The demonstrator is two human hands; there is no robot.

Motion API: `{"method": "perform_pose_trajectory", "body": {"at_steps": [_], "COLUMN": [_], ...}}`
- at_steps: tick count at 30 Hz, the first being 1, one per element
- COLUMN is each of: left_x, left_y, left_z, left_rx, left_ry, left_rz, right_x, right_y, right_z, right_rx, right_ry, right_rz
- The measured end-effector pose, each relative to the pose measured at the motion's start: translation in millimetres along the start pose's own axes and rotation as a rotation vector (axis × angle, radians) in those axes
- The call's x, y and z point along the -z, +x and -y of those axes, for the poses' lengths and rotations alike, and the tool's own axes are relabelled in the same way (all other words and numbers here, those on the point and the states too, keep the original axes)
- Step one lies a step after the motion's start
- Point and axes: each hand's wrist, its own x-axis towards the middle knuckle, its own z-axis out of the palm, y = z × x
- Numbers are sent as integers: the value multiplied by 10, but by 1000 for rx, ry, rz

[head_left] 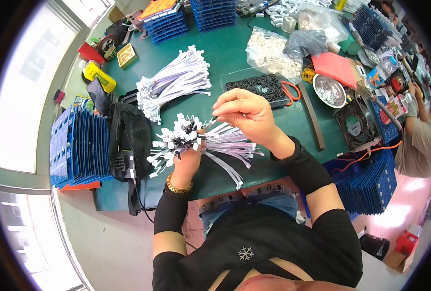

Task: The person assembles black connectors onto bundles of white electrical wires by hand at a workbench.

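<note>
My left hand is closed around a bundle of white flat cables. White connectors and several black pieces crowd the bundle's left end, and the loose tails fan out to the right. Just above them, my right hand pinches a small dark piece between thumb and fingertips, beside one cable end; its exact kind is too small to tell. Beyond my right hand is a clear tray of short black tube-like pieces. A second bundle of white cables lies farther back on the green table.
Orange-handled scissors, a dark metal bar, a metal bowl and a fan stand to the right. A black bag and blue racks are at left. Another person sits at far right.
</note>
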Motion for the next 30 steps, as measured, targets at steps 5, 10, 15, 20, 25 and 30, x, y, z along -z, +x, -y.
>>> {"method": "perform_pose_trajectory", "body": {"at_steps": [5,10,15,20,25,30], "left_x": [-127,22,-66,37,-6,-38], "left_y": [39,25,24,22,43,58], "left_z": [-125,45,-48,18,87,47], "left_rx": [-18,-190,-22,-70,-234,-273], "left_ry": [-77,311,-193,82,383,318], "left_rz": [-29,26,25,91,54,41], "right_x": [43,20,18,-20,-2,56], "right_y": [1,13,-16,-27,-19,-13], "right_z": [-34,-36,-58,-6,22,14], "right_rx": [32,64,-112,-269,-327,-420], "right_ry": [-36,-157,-18,78,113,250], "right_rz": [16,58,49,3,27,40]}}
